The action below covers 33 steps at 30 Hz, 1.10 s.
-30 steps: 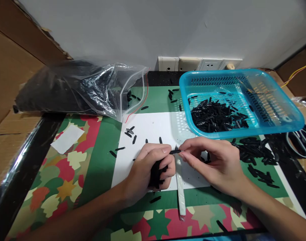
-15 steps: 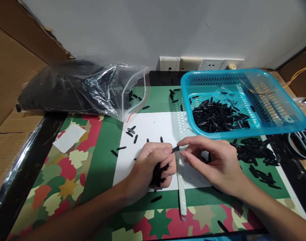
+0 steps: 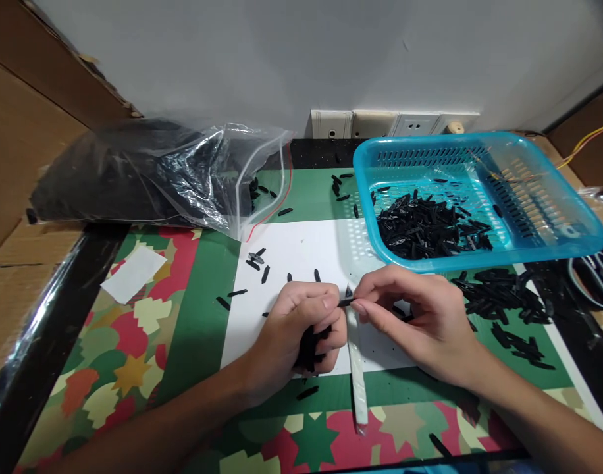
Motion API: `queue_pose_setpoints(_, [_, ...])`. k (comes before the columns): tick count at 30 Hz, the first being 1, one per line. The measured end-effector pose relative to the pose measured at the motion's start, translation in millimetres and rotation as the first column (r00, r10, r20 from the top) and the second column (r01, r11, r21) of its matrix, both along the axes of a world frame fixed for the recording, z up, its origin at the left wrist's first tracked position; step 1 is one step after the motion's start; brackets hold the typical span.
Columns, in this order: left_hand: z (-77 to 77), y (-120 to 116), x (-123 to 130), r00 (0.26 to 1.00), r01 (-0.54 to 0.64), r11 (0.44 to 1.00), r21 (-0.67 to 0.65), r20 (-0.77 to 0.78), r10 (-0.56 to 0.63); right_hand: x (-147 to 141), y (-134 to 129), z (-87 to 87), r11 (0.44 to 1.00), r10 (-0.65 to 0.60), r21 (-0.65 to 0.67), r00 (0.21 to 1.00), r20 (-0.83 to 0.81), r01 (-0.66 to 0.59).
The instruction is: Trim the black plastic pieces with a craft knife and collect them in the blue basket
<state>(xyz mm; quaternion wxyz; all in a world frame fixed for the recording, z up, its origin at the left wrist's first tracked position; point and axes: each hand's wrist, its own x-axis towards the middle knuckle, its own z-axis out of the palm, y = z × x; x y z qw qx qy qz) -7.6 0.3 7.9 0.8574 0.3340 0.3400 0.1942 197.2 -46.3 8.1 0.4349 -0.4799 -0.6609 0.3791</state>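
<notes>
1. Curls the left hand (image 3: pixel 301 326) nearly closed around a clump of black pieces (image 3: pixel 312 345), half hidden behind the fingers.
2. Pinches a single black piece (image 3: pixel 346 302) between thumb and forefinger of the right hand (image 3: pixel 424 319), far end seemingly against the left thumb, over a white sheet (image 3: pixel 306 250).
3. Hides part of a wrapped white stick (image 3: pixel 357 375) beneath the hands.
4. Shows a dark heap (image 3: pixel 424 227) inside the blue basket (image 3: pixel 430 265), gathered toward the left side.
5. Shows a black mass, too dense to separate, through the clear zip bag (image 3: pixel 193 178).
6. Tucks scissors (image 3: pixel 592 283) partly out of sight by the basket's right corner.
7. Leaves open paper between bag and left hand, dotted with loose pieces (image 3: pixel 255 258); brings basket rim and right hand close together.
</notes>
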Motion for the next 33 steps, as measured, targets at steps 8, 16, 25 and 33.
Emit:
queue_pose_setpoints(8, [2.9,1.9,0.1,0.999,-0.02,0.998,-0.054,0.027,0.022,3.1,0.9,1.7,0.996,0.006,0.085,0.995,0.1,-0.015])
queue_pose_setpoints(16, [5.2,3.6,0.4,0.997,-0.04,0.995,-0.094,0.059,0.046,1.8,0.7,2.4,0.996,0.001,0.092,0.995,0.102,-0.01])
queue_pose_setpoints(25, [4.7,3.6,-0.3,0.997,-0.023,0.996,-0.09,0.076,0.03,3.0,-0.2,0.3,0.995,-0.006,0.104,0.996,0.089,-0.003])
queue_pose_setpoints(33, [3.2,2.2,-1.2,0.994,0.008,0.994,-0.109,0.109,0.004,2.2,-0.7,-0.2,0.993,-0.021,0.119,0.997,0.078,0.011])
